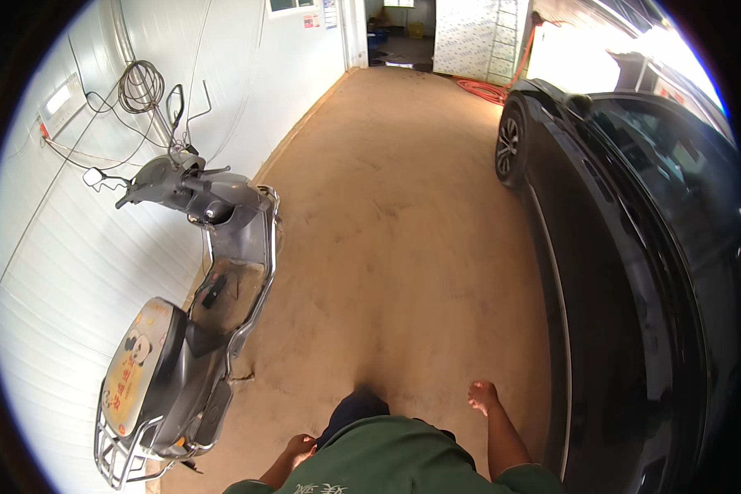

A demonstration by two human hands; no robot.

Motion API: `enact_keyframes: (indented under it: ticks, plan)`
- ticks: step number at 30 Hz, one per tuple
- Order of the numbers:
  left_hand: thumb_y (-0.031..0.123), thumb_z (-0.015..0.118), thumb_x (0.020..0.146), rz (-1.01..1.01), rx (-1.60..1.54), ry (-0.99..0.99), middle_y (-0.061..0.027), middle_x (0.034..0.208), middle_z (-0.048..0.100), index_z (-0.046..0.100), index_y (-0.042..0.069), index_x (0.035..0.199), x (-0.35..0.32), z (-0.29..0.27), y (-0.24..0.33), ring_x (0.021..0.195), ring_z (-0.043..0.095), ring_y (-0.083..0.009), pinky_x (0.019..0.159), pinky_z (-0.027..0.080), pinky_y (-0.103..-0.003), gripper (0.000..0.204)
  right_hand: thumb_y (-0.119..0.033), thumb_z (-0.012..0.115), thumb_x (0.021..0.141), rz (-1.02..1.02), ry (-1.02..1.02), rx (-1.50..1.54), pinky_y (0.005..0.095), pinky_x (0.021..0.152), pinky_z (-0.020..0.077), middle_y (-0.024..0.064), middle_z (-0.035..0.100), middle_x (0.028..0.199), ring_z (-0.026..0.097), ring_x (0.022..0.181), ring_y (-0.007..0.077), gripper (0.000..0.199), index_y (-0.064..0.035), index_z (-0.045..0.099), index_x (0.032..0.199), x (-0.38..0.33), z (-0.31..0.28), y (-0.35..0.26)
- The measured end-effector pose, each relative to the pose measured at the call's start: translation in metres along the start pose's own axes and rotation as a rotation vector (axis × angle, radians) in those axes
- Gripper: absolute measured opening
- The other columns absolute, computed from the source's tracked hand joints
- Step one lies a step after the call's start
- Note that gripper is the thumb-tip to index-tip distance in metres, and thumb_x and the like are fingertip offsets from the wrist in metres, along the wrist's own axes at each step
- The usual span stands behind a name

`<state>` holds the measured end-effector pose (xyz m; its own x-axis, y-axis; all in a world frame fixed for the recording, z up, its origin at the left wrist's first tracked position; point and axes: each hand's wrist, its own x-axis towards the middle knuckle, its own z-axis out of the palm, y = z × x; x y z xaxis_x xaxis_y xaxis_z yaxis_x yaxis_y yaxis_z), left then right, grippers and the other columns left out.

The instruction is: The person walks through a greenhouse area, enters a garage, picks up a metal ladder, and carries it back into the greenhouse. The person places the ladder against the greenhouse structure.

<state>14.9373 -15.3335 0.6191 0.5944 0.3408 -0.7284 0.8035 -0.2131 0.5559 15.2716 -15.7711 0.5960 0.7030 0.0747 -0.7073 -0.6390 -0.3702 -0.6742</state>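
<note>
My right hand (482, 396) hangs out in front of my right side, between my body and the black car (605, 313). Its fingers are curled in, and nothing shows in them. Low by my left hip is my left hand (302, 445), close to my dark trouser leg (356, 410). It is small and partly turned away, so its fingers cannot be made out well; no object shows there. A grey electric scooter (214, 329) with a cartoon panda seat cover stands to my left, apart from that hand.
A brown floor (387, 230) runs ahead between a white panel wall (247, 74) and the car. Coiled cable (141, 86) hangs on the wall above the scooter. Far ahead are a doorway (401, 37), a patterned white panel (473, 37) and a red hose (479, 89) on the floor.
</note>
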Motion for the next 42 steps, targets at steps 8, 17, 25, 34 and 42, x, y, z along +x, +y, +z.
enact_keyframes:
  ticks: [8, 17, 25, 34, 42]
  plan:
    - [0.021, 0.058, 0.086, -0.043, -0.048, -0.114, -0.006, 0.062, 0.061, 0.066, 0.003, 0.074, 0.282, -0.055, 0.187, 0.052, 0.056, -0.0147, 0.044, 0.041, -0.031, 0.022, -0.005, 0.053, 0.087, 0.058, 0.132, -0.019, 0.0306, 0.038, 0.0325, 0.0025, 0.047, 0.058, 0.047, 0.045, 0.0151, 0.019, -0.0049, 0.051, 0.069, 0.221, -0.005, -0.203]
    - [0.017, 0.055, 0.091, 0.145, -0.384, 0.05, -0.0045, 0.065, 0.055, 0.058, 0.003, 0.083, 0.555, -0.238, 0.518, 0.05, 0.052, -0.0143, 0.044, 0.042, -0.029, 0.016, -0.007, 0.052, 0.089, 0.336, -0.052, -0.06, 0.0341, 0.039, 0.0414, 0.0102, 0.053, 0.058, 0.052, 0.046, 0.0183, 0.019, -0.0019, 0.056, 0.071, 0.361, 0.02, -0.321]
    - [0.013, 0.05, 0.093, -0.216, -0.68, 0.086, -0.0072, 0.076, 0.06, 0.057, 0.003, 0.097, 0.745, -0.269, 0.598, 0.054, 0.054, -0.019, 0.048, 0.045, -0.035, 0.012, -0.018, 0.059, 0.085, 0.284, -0.027, -0.349, 0.0389, 0.037, 0.0369, 0.0115, 0.057, 0.063, 0.052, 0.045, 0.0224, 0.016, -0.0019, 0.063, 0.085, 0.667, 0.043, -0.524]
    - [0.016, 0.056, 0.089, -0.178, -0.137, -0.018, -0.0109, 0.08, 0.065, 0.064, 0.003, 0.094, 0.972, -0.353, 0.822, 0.065, 0.061, -0.0222, 0.056, 0.048, -0.036, 0.017, -0.023, 0.044, 0.097, -0.14, -0.18, -0.283, 0.0439, 0.086, 0.0486, 0.0106, 0.062, 0.116, 0.06, 0.099, 0.0298, 0.034, -0.0008, 0.058, 0.118, 0.964, 0.065, -0.942]
    - [0.021, 0.057, 0.089, -0.099, -0.134, -0.038, -0.0108, 0.079, 0.065, 0.064, -0.001, 0.097, 1.203, -0.479, 1.06, 0.069, 0.062, -0.0221, 0.06, 0.051, -0.037, 0.024, -0.02, 0.046, 0.094, 0.037, -0.326, -0.299, 0.041, 0.067, 0.0469, 0.0137, 0.059, 0.106, 0.054, 0.093, 0.0247, 0.025, -0.0024, 0.059, 0.107, 1.167, 0.079, -1.02]
